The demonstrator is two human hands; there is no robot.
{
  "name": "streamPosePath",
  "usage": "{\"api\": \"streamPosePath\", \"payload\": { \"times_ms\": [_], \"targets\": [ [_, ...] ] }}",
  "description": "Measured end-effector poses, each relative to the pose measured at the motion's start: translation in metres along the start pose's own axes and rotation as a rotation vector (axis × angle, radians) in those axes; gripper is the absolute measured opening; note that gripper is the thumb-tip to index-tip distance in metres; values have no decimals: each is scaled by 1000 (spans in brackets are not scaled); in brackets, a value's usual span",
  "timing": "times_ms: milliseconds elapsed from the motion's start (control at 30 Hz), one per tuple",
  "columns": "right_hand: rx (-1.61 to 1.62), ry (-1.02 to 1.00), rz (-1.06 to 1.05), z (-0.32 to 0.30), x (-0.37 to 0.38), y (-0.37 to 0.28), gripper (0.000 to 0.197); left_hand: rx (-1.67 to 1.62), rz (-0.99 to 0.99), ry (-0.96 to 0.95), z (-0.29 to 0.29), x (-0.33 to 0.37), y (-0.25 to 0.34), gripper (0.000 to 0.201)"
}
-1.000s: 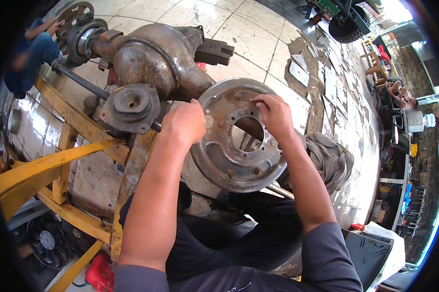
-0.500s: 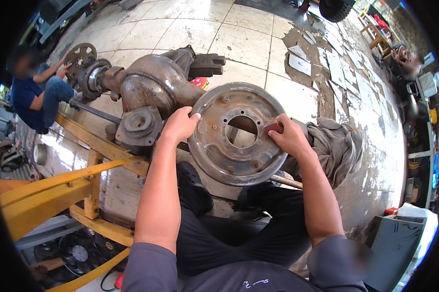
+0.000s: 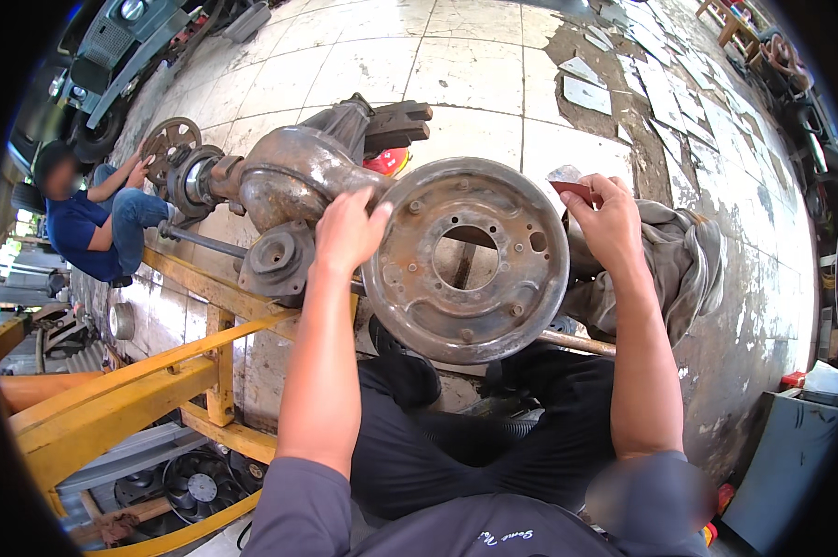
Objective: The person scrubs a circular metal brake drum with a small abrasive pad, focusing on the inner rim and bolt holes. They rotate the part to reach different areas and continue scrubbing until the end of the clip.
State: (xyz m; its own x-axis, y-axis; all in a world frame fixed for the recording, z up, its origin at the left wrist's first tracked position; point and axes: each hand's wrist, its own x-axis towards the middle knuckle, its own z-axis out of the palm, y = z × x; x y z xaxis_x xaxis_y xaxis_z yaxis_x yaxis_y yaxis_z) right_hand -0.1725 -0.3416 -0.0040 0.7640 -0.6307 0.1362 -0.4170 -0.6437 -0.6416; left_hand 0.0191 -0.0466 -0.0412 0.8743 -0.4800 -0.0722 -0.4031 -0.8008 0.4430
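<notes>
A round, rusty brake backing plate [image 3: 502, 320] with a large centre hole and several small holes faces me above my knees. My left hand [image 3: 349, 227] is at its left rim, fingers stretched and thumb apart; whether the thumb touches the rim I cannot tell. Off the plate's upper right edge, my right hand [image 3: 609, 218] pinches a small folded dark-red piece of sandpaper [image 3: 572, 189] between thumb and fingers. Behind the plate lies a rusty axle housing [image 3: 293, 176] with a bulging middle. Grey cloth [image 3: 665, 265] is bunched beside my right wrist.
A yellow metal frame [image 3: 122, 395] stands at the left, with a black fan [image 3: 201, 487] below it. Far left, a person [image 3: 89, 213] sits holding a round metal part [image 3: 171, 147]. Broken tiles [image 3: 586, 93] lie on the far floor. A grey cabinet [image 3: 781, 473] stands lower right.
My right hand has lifted off the plate's face and moved right and up with the sandpaper. My left hand's fingers have loosened from the rim. The whole view has shifted slightly.
</notes>
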Motion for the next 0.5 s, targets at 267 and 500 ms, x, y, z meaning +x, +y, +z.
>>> {"api": "streamPosePath", "payload": {
  "times_ms": [267,500],
  "targets": [
    [127,-62,184,-14,-6,9,32,-36,52,-307,34,84,41,60],
    [180,-52,198,-20,-2,13,31,-357,-119,-522,25,100,3,56]
  ]
}}
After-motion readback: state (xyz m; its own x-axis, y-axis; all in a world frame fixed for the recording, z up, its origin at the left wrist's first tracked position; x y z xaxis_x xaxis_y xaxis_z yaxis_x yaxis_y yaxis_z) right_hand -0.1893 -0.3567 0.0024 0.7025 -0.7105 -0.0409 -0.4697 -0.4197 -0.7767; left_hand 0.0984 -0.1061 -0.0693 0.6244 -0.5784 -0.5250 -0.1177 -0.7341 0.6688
